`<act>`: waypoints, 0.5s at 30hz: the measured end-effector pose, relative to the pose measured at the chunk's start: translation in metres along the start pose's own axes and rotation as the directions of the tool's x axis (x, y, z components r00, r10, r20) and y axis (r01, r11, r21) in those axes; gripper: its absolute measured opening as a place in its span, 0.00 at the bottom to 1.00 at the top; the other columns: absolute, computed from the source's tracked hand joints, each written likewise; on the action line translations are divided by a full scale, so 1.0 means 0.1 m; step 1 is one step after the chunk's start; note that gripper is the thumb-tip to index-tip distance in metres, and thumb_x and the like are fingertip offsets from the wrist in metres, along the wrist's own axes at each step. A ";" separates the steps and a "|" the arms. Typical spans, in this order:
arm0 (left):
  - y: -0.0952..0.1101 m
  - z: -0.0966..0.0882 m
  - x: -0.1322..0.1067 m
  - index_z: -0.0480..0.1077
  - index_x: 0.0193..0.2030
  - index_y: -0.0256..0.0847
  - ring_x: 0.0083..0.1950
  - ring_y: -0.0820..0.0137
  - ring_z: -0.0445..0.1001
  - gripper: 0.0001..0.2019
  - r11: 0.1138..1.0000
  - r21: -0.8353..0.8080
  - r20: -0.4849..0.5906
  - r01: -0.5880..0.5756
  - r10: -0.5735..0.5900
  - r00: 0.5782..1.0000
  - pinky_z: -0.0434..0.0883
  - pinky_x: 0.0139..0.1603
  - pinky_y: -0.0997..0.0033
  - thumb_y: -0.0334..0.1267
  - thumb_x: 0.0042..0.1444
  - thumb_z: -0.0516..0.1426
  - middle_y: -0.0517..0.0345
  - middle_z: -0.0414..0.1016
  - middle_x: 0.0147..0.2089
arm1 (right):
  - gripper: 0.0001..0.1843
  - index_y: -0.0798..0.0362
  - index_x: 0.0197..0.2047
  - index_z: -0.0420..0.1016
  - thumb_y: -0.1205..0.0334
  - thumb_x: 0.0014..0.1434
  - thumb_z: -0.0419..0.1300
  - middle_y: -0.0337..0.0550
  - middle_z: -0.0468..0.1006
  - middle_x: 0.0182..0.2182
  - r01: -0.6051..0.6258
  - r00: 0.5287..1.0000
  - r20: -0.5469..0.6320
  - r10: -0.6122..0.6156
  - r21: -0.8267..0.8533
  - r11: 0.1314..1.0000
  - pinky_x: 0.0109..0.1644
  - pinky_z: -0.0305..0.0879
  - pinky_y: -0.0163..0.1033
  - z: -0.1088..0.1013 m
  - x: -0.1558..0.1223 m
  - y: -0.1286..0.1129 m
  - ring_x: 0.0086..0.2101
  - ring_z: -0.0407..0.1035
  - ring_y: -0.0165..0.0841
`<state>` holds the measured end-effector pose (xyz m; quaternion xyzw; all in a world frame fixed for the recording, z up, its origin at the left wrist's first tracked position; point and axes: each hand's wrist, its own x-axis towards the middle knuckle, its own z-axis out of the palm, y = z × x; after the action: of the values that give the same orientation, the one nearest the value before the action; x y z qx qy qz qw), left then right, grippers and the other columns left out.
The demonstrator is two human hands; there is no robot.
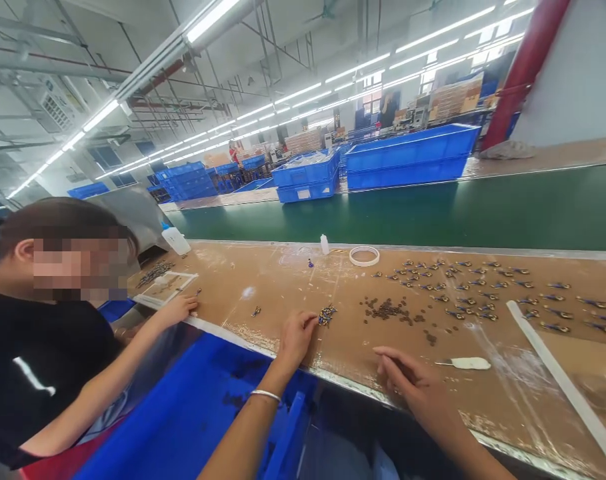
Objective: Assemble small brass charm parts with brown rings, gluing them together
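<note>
My left hand [297, 337] reaches to a small heap of blue-and-gold metal pieces [327, 315], its thumb and fingertips pinched together at the heap's left edge. Whatever lies between those fingertips is too small to make out. Over the front of the table my right hand [407, 379] hovers with its fingers loosely bent and apart; I see nothing in it. Between and beyond the hands lies a scatter of small dark brown discs [390, 309]. A white-handled tool with a thin metal tip [470, 363] rests to the right of my right hand.
Rows of blue-and-gold pieces [465, 300] cover the table's right part, beside a white strip [557, 380]. A tape ring [364, 256] and small white bottle [325, 244] stand at the back. A co-worker's hand [180, 309] works at left. A blue bin [203, 400] sits below the edge.
</note>
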<state>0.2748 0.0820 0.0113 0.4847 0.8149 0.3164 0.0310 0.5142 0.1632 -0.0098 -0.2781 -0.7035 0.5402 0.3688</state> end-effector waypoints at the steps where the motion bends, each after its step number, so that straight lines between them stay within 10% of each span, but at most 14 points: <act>1: 0.01 0.01 0.02 0.79 0.40 0.42 0.42 0.66 0.75 0.08 1.000 0.025 0.011 0.004 -0.004 1.000 0.69 0.44 0.68 0.33 0.60 0.57 0.55 0.79 0.39 | 0.22 0.52 0.42 0.79 0.43 0.61 0.56 0.42 0.77 0.24 -0.043 0.999 0.006 0.042 0.026 0.999 0.19 0.64 0.33 0.00 0.00 0.02 0.19 0.67 0.29; 15: 0.21 -0.07 0.30 0.80 0.34 0.42 0.36 0.65 0.75 0.07 0.944 0.329 0.152 0.022 -0.076 0.986 0.63 0.36 0.71 0.34 0.56 0.58 0.52 0.78 0.34 | 0.16 0.50 0.42 0.79 0.53 0.64 0.52 0.42 0.78 0.27 0.080 0.996 0.055 -0.077 -0.052 0.995 0.26 0.65 0.32 -0.01 0.00 -0.11 0.24 0.69 0.30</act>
<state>0.2728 0.1102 0.0360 0.4869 0.8625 0.1358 0.0245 0.5147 0.1608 0.0007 -0.2456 -0.7377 0.5133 0.3633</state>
